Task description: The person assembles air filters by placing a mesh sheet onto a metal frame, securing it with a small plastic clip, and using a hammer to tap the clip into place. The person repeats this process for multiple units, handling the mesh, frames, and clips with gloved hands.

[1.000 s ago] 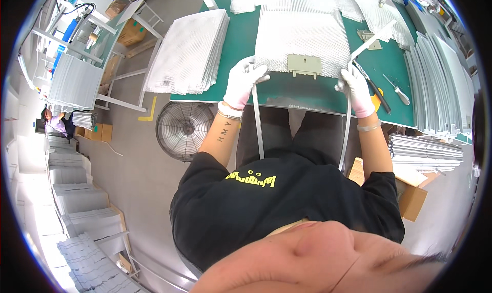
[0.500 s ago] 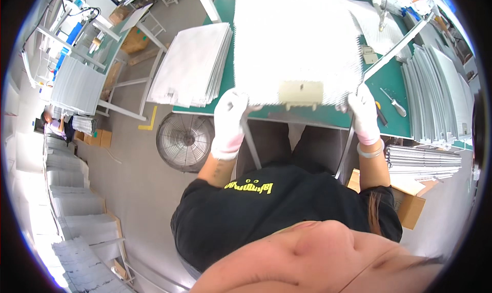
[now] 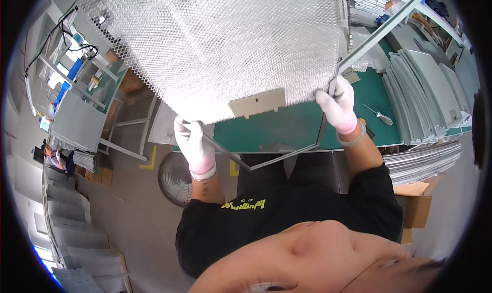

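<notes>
My left hand (image 3: 193,143), in a white glove, is closed at the near left corner of a silvery expanded-metal mesh sheet (image 3: 220,47), where a thin metal frame (image 3: 284,156) also passes. My gloved right hand (image 3: 338,104) grips the frame's right bar beside the sheet's near right corner. The sheet is raised and tilted above the green table, its far end cut off by the picture's top. A cream rectangular plate (image 3: 258,103) sits at the mesh's near edge. The frame's near end juts toward my body in a blunt angle.
On the green table (image 3: 379,100) at right lie a screwdriver (image 3: 379,115) and a stack of grey panels (image 3: 417,98). A floor fan (image 3: 174,179) stands left of my legs. Metal strips (image 3: 425,162) and a cardboard box (image 3: 416,211) are at lower right; a person (image 3: 54,158) sits far left.
The mesh sheet and frame have been lifted and tilted, swinging to the left at the far end. My left hand moved left and nearer; my right hand shifted slightly left.
</notes>
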Motion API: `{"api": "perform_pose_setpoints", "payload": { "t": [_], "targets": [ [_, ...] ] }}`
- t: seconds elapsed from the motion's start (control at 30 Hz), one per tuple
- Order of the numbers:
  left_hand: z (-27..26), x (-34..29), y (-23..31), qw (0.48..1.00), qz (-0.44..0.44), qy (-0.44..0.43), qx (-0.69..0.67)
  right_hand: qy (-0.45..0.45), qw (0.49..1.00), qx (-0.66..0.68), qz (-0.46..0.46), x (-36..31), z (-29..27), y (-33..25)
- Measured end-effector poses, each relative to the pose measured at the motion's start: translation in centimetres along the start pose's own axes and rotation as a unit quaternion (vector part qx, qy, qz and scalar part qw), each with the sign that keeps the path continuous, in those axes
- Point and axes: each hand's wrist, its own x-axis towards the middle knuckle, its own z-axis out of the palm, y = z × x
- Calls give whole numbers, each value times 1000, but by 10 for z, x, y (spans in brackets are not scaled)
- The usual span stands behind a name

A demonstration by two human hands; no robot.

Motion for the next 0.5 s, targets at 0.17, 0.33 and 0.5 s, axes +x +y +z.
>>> {"api": "perform_pose_setpoints", "payload": {
  "t": [0.17,0.33,0.5],
  "targets": [
    [23,29,-20,999,3,-28,-29,51,999,-11,14,8,-13,-5],
    [35,48,-44,995,45,-88,-22,115,993,37,12,1,-28,9],
    [41,56,-60,982,64,-168,48,160,987,19,-3,-7,-44,35]
  ]
}}
